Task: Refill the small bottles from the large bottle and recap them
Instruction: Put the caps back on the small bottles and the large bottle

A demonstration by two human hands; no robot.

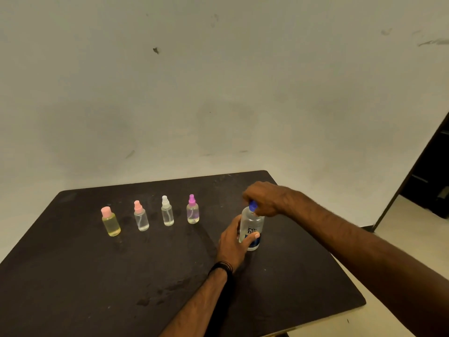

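The large clear bottle (252, 223) with a blue label stands upright on the dark table (145, 276), right of centre. My left hand (234, 242) grips its body from the left, thumb across the label. My right hand (263, 198) is curled over its blue cap (252, 205) from above. Several small bottles stand capped in a row to the left: a yellowish one with a pink cap (111, 221), a clear one with a salmon sprayer (141, 216), a clear one with a white sprayer (167, 211) and one with a magenta sprayer (192, 209).
A pale wall runs behind the table. The table's right edge (345, 271) drops to a light floor, and a dark doorway (430, 181) lies at the far right. Bare tabletop lies in front of the row of bottles.
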